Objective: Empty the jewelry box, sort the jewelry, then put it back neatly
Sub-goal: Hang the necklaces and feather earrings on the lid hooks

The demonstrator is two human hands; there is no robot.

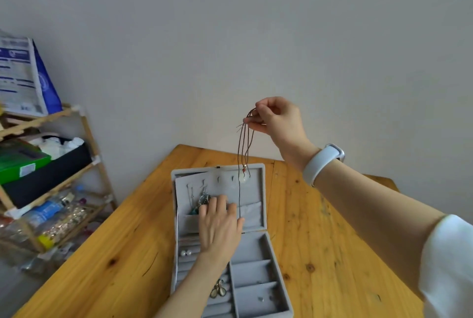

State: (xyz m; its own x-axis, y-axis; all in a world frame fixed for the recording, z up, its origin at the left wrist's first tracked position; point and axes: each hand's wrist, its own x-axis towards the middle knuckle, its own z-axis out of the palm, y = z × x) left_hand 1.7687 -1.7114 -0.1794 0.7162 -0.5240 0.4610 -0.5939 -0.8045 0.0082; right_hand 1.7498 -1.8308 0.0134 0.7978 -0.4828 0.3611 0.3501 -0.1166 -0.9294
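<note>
- A gray jewelry box [253,276] lies open near the tabletop's [102,266] front edge, lid laid back toward the wall.
- The right hand [279,119], its grip pinched shut, holds a brown cord necklace [243,148] above the lid, the pale pendant [243,179] dangling.
- The left hand [220,228] rests flat on the lid's pocket, fingers spread, gripping nothing that shows.
- Two pearl earrings [186,253] sit in the tray's left slots.
- A white wristband [321,162] circles the right wrist.

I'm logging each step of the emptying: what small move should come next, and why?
Probably lower the right hand sideways to lay the cord necklace on the bare table: it already hangs clear above the open jewelry box, while the left hand rests on the lid.
</note>
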